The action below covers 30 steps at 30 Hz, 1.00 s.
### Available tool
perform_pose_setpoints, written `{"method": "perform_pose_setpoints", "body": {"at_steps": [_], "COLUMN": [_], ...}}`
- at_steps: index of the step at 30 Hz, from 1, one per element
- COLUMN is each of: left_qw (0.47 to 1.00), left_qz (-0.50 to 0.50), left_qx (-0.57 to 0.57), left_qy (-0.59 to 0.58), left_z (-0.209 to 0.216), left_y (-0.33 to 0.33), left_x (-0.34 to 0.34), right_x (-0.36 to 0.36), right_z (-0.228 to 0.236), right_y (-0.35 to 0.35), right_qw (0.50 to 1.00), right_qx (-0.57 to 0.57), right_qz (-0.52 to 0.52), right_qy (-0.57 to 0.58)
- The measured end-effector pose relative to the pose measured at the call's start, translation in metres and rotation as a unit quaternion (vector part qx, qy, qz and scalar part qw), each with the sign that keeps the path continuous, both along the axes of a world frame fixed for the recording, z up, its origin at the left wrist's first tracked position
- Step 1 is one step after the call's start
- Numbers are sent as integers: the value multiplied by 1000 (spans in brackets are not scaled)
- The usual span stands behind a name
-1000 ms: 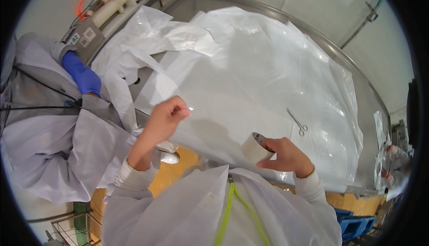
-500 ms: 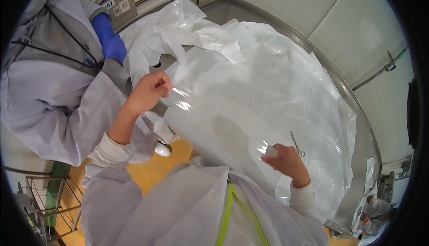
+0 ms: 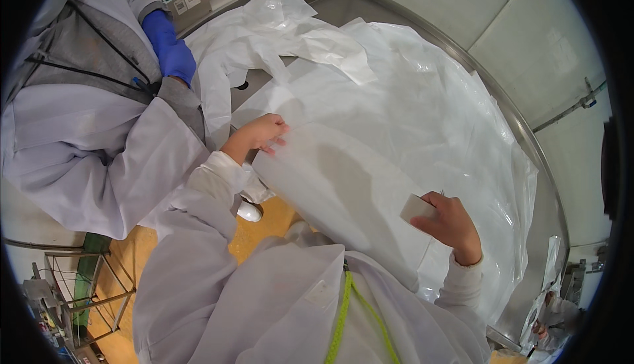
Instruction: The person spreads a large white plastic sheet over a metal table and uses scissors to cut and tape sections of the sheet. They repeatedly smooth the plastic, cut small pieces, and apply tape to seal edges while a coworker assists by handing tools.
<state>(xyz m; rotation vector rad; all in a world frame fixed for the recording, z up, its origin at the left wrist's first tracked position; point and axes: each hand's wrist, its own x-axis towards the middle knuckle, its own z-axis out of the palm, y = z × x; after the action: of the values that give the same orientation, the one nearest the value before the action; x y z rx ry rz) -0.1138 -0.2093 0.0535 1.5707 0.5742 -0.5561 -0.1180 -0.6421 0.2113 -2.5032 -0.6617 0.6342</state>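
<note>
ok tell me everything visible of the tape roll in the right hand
The roll of tape is short, drum-shaped and pale greyish white, with a smooth, plastic-looking side. The right hand grips it, tilted, and covers its right part. It is over the white sheeting, right of the picture's middle. Its core is hidden; whether it touches the sheeting is unclear.

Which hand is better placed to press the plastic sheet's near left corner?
Probably your left hand: it's by that corner of the plastic sheet, while your right hand holds the tape roll.
</note>
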Motion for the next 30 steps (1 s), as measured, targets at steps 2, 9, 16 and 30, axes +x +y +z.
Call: {"method": "perform_pose_setpoints", "body": {"at_steps": [2,9,16,30], "left_qw": [999,997,996,991], "left_qz": [-43,-71,-49,-20], "left_qx": [16,28,71,134], "left_qy": [28,31,19,3], "left_z": [3,6,7,15], "left_y": [6,5,0,6], "left_x": [1,3,-1,4], "right_x": [-1,3,4,-20], "right_z": [-1,-6,-25,-4], "right_y": [1,-5,-11,-28], "right_qw": [1000,999,999,998], "right_qx": [-9,-27,-19,-44], "right_qz": [-7,-1,31,-13], "right_qy": [-1,18,-15,37]}}
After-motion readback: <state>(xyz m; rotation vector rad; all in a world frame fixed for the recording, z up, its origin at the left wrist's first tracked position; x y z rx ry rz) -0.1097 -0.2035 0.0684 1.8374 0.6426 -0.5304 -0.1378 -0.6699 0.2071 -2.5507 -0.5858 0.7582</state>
